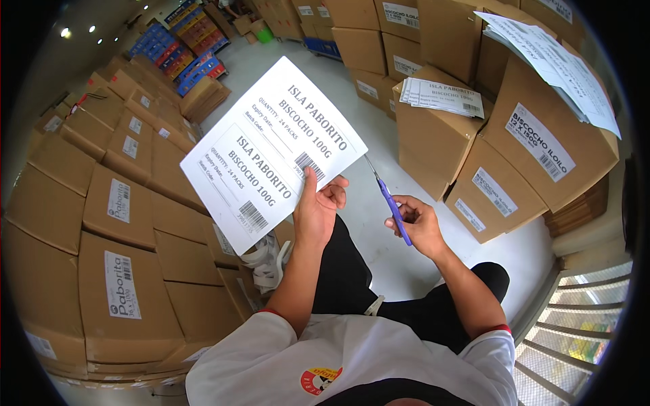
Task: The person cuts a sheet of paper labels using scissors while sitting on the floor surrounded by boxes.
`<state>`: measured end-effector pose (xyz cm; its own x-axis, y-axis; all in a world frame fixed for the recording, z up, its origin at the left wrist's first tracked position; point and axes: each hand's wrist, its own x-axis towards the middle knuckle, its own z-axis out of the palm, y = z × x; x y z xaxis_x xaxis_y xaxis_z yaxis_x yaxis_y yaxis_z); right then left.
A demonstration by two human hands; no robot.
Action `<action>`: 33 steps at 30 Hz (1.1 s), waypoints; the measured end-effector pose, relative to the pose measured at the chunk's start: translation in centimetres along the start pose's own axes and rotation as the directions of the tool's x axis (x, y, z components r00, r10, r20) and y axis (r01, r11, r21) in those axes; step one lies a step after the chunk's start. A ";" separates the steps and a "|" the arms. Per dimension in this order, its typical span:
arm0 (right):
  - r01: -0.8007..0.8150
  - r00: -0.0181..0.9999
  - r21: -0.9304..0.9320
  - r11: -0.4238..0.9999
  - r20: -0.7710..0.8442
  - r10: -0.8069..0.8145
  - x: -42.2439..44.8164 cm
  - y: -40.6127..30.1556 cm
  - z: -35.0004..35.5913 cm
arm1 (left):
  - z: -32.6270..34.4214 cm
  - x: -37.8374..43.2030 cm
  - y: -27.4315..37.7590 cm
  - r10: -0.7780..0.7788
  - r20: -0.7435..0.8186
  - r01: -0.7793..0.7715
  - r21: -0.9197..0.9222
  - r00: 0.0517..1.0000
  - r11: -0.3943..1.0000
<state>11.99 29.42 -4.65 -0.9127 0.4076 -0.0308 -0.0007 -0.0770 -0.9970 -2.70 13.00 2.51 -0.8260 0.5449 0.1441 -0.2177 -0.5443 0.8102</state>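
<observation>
My left hand (319, 208) grips printed label sheets (269, 152) near their lower right edge, with the thumb on the front. Two labels with barcodes show, one above the other. My right hand (417, 223) holds scissors with purple handles (390, 203). Their blades point up and meet the right corner of the sheets; how far the blades are parted cannot be told. A small stack of cut labels (442, 96) lies on a cardboard box to the right. Beyond it, a thicker pile of printed sheets (553, 66) rests on a taller box.
Stacked cardboard boxes (119, 203) fill the left side; more labelled boxes (538, 137) stand at the right. Paper offcuts (268, 264) hang beside my left forearm. Colourful plastic crates (177, 51) stand at the back, near a partly visible person (227, 6). A barred window (569, 325) is at lower right.
</observation>
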 end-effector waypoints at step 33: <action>0.063 0.944 0.213 0.975 0.304 -0.128 -1.2 -0.8 -0.7 | -0.3 -3.5 -1.9 0.034 0.136 -0.080 0.351 0.990 0.933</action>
<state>13.39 29.59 -3.90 -0.9858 0.1182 0.1195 -0.1454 -0.2427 -0.9591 0.47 11.92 0.27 -0.7545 0.6078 0.2477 0.0455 -0.3280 0.9436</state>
